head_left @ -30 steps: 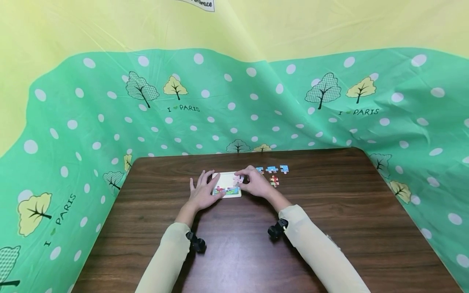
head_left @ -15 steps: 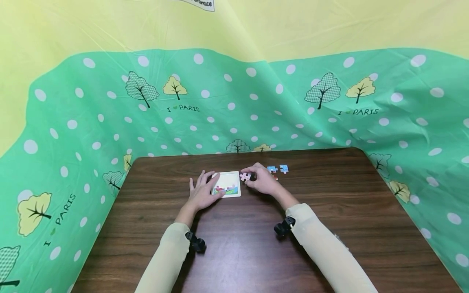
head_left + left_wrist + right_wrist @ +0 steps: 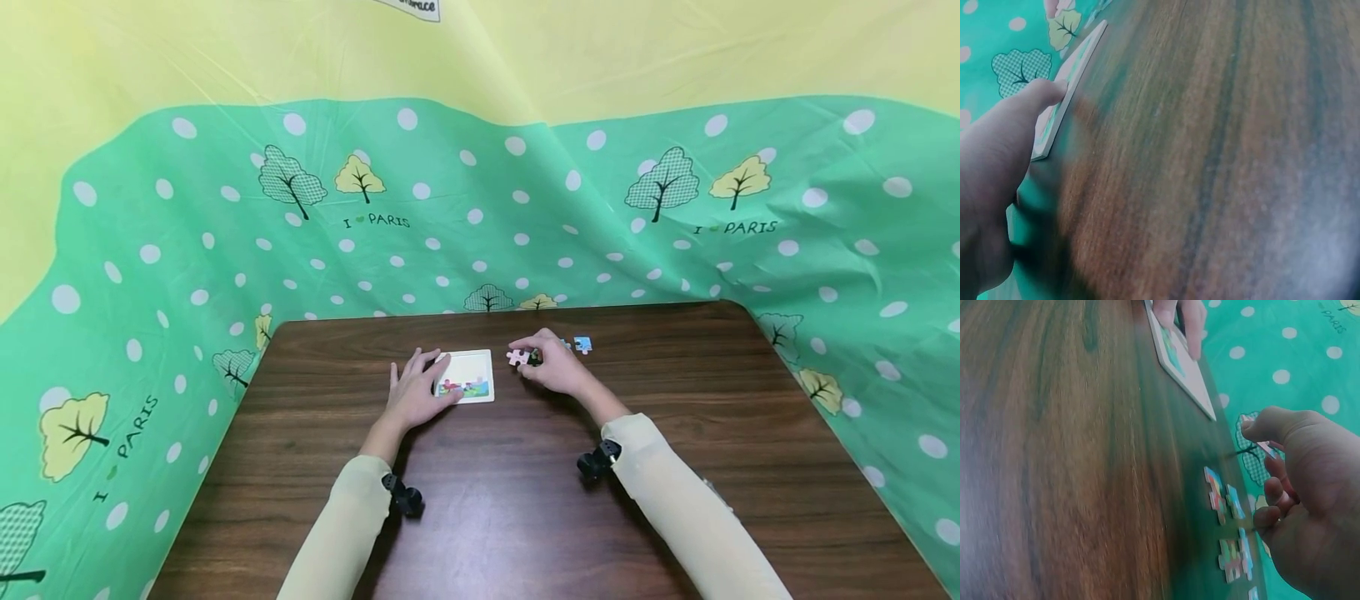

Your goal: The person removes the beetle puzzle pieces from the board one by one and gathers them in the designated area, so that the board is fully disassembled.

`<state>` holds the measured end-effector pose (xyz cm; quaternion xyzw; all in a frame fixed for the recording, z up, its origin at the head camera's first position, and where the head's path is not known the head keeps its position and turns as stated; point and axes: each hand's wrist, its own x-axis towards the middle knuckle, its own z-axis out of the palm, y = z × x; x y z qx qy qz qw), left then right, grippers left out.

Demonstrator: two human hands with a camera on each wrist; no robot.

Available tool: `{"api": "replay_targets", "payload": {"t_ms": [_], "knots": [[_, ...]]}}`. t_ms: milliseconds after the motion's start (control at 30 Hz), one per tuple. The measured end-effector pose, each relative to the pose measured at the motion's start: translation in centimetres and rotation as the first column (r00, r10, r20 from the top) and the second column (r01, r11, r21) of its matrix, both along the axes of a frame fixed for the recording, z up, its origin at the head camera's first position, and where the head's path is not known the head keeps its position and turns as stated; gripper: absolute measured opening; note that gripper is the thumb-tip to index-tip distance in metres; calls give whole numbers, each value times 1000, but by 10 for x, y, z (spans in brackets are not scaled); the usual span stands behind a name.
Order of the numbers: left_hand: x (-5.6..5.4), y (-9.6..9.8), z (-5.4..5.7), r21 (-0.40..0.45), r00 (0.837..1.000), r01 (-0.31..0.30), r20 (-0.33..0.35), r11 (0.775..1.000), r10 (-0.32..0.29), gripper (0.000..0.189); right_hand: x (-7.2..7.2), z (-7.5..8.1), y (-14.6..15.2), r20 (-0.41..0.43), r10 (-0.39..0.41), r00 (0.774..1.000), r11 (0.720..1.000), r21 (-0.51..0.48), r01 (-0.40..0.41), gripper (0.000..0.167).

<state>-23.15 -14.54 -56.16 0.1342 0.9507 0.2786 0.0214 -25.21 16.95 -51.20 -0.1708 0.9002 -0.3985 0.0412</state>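
Observation:
In the head view my left hand (image 3: 415, 398) rests with spread fingers over the left side of a white puzzle tray (image 3: 477, 363). A row of assembled colourful pieces (image 3: 474, 388) fills the tray's near side, while the rest shows bare white. The left wrist view has the thumb (image 3: 1050, 92) on the tray's near rim. To the right of the tray, my right hand (image 3: 557, 365) pinches a pink puzzle piece (image 3: 517, 357) between thumb and fingers. From the right wrist, this piece is mostly hidden behind the thumb, above the table.
Several loose puzzle pieces (image 3: 1214, 489) lie on the table under and beyond the right hand; one blue piece (image 3: 582, 344) shows in the head view. The dark wooden table (image 3: 495, 500) ends at the back against a green dotted cloth (image 3: 450, 208).
My right hand has drawn away from the tray to the right with the pink puzzle piece, now covering some loose pieces. The left hand has stayed on the tray.

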Motion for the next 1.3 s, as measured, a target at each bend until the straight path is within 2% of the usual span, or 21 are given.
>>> {"api": "replay_targets", "payload": {"t_ms": [167, 333, 633, 733, 833, 967, 1133, 1300], "knots": [[2, 3, 6, -9, 1000, -6, -3, 1000, 6, 84, 0, -1, 8, -4, -17, 1000, 1000, 17, 17, 43], [2, 0, 0, 0, 1000, -9, -7, 1000, 9, 85, -1, -2, 17, -23, 0, 1000, 1000, 3, 0, 33], [0, -2, -7, 31, 1000, -5, -19, 999, 6, 89, -2, -7, 25, -68, 13, 998, 1000, -13, -14, 38], [-1, -2, -7, 27, 1000, -7, -15, 1000, 8, 90, -6, -16, 24, -124, 21, 992, 999, -21, -24, 40], [-1, -2, -8, 22, 1000, -6, -12, 1000, 6, 91, -19, -41, 27, -177, 16, 984, 1000, 0, -17, 41], [-1, -2, -9, 20, 1000, -5, -7, 1000, 5, 90, -36, -71, 29, -200, -13, 980, 997, 76, 28, 45], [-1, -2, -9, 20, 1000, -2, -4, 1000, 2, 91, -37, -75, 25, -212, -52, 976, 992, 99, 75, 46], [0, -3, -7, 21, 1000, -3, 0, 1000, 3, 92, -32, -65, 20, -163, -78, 984, 993, 76, 91, 44]]}}
